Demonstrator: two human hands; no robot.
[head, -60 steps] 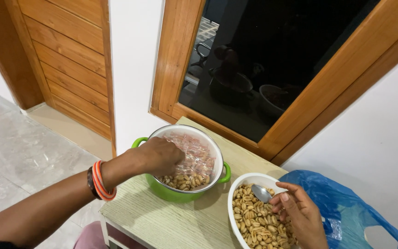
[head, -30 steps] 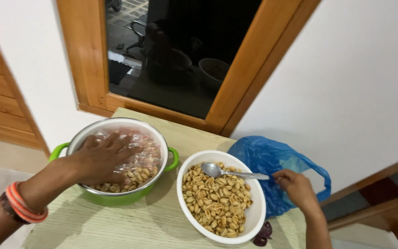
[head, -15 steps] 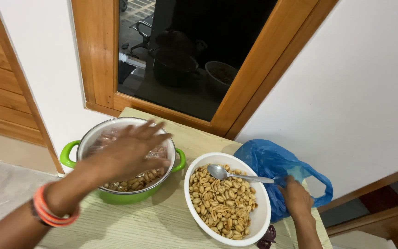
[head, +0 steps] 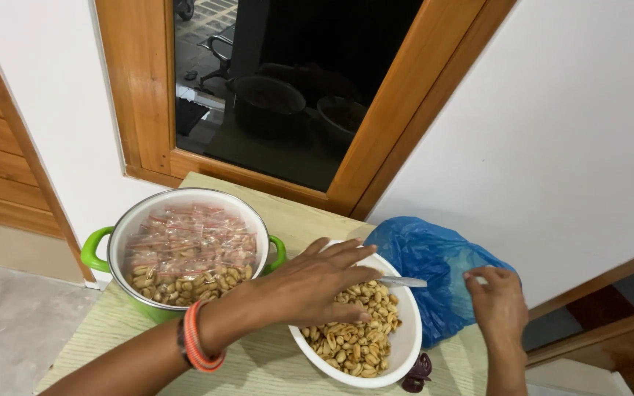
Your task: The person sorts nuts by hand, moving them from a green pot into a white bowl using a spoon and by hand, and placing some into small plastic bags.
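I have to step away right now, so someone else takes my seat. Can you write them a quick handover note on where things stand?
Left hand: open, spread flat over the white bowl of peanuts, no grip on anything.
Right hand: at the blue bag, fingers curled on the plastic.
Spoon: lies in the bowl, handle toward the bag, unheld.
Green pot: left of the bowl, holds small clear packets of peanuts.
Done: packets lie filled in the pot.
Left: the bowl holds many loose peanuts.

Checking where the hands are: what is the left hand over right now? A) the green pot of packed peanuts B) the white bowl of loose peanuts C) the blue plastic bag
B: the left hand lies spread over the white bowl of loose peanuts.
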